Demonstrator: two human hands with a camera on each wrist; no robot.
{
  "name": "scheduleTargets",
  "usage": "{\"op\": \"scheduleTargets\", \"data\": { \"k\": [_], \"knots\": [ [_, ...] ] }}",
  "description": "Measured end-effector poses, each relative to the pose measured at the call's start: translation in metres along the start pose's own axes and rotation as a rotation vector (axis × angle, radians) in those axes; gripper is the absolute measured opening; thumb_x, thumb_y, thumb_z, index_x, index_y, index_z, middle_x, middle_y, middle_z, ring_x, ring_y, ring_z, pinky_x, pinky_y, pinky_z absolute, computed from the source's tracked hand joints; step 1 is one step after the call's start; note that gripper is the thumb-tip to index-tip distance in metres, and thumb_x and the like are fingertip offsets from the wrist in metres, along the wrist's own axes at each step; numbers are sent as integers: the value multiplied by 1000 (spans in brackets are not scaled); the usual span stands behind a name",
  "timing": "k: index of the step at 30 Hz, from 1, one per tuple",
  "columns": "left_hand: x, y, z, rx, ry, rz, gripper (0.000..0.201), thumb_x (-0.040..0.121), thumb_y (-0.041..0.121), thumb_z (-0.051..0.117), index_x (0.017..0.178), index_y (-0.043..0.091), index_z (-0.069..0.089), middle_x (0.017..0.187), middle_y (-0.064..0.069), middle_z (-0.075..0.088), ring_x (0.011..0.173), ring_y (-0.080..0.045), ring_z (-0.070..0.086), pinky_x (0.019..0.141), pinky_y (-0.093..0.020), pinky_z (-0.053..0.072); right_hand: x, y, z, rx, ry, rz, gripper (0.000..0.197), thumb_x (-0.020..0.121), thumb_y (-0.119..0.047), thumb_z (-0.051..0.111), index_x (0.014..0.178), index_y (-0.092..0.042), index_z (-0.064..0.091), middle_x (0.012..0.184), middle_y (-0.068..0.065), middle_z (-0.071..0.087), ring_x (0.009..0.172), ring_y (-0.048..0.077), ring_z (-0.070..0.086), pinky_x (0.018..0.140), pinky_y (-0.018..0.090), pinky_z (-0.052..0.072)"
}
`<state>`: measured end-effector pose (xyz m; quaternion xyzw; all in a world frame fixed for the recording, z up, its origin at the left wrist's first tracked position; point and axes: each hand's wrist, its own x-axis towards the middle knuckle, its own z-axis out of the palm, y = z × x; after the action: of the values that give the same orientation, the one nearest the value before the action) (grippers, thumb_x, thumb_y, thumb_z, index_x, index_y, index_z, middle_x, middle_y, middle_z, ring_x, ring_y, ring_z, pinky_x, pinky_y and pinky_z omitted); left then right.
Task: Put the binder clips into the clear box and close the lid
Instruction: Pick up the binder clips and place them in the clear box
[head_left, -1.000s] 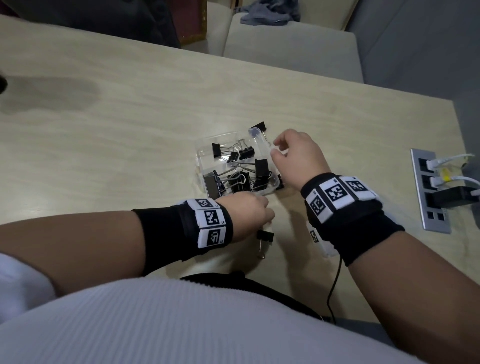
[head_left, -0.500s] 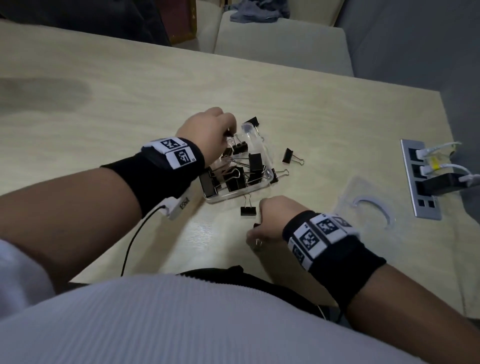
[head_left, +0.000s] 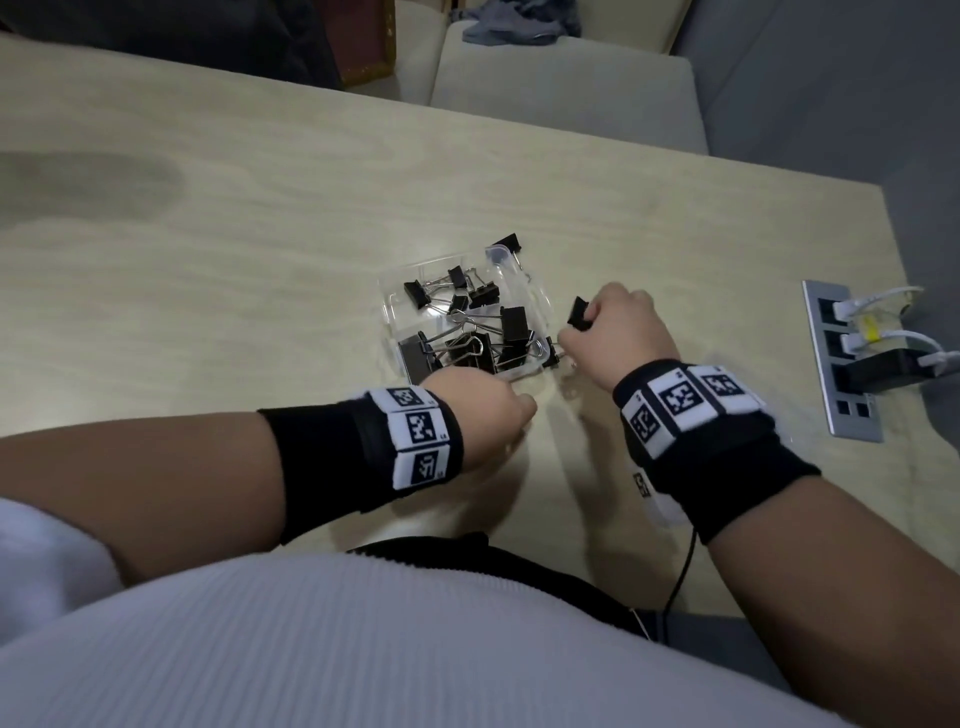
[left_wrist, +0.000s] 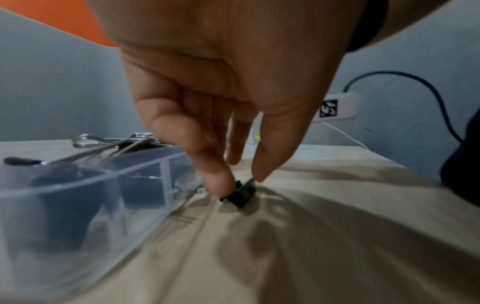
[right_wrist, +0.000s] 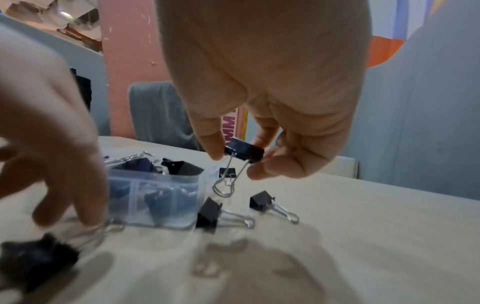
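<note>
Head view: I see the clear box (head_left: 462, 317) lying open on the pale wooden table (head_left: 234, 218), heaped with black binder clips (head_left: 470, 325). One more clip (head_left: 508, 242) lies on the table against the box's far corner. My right hand (head_left: 618, 338) sits just right of the box, pinching a small black clip (head_left: 579, 313) between thumb and fingers. My left hand (head_left: 480, 410) is down at the box's near edge, knuckles up; from here I cannot tell what it has. Both wrists carry black bands with square printed markers. A metal socket strip (head_left: 841, 364) with white plugs is set into the table at right. Beyond the far edge stands a beige sofa (head_left: 566, 98) with grey cloth on it

Left wrist view: the left hand's thumb and fingertip pinch a black clip (left_wrist: 240, 195) resting on the table, right beside the box's transparent wall (left_wrist: 103, 185). A dark cable (left_wrist: 415, 86) loops behind

Right wrist view: the pinched clip (right_wrist: 244, 152) hangs above the table, wire handles down. Two loose clips (right_wrist: 210, 214) (right_wrist: 261, 201) lie on the table just beside the box; the nearer one touches its wall. A pink pillar (right_wrist: 132, 61) and a grey chair (right_wrist: 161, 115) stand behind
</note>
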<state>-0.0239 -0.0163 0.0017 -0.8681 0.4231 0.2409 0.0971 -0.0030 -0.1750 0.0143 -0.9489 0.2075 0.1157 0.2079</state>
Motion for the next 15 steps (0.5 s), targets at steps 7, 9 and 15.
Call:
{"op": "scheduleTargets", "data": {
  "k": [7, 9, 15],
  "knots": [
    [7, 4, 11, 14, -32, 52, 30, 93, 18, 45, 123, 12, 48, 110, -15, 57, 89, -37, 63, 61, -43, 48, 21, -46, -4, 278, 111, -266, 38, 84, -40, 67, 113, -19, 56, 112, 3, 56, 91, 15, 56, 78, 25, 41],
    [7, 2, 12, 2, -36, 76, 29, 94, 19, 45, 122, 13, 47, 109, -15, 57, 87, -37, 62, 60, -43, 48, 25, -53, -5, 323, 118, -287, 42, 87, -44, 63, 119, -19, 54, 112, 1, 60, 96, 15, 57, 82, 27, 43],
    [5, -7, -5, -150, 158, 26, 37, 91, 31, 49, 125, 18, 44, 113, -9, 58, 91, -33, 64, 64, -38, 49, 47, -20, 2, 187, 133, -161, 30, 93, -33, 52, 118, -17, 56, 118, 7, 60, 101, 23, 59, 85, 32, 45]
  ]
}}
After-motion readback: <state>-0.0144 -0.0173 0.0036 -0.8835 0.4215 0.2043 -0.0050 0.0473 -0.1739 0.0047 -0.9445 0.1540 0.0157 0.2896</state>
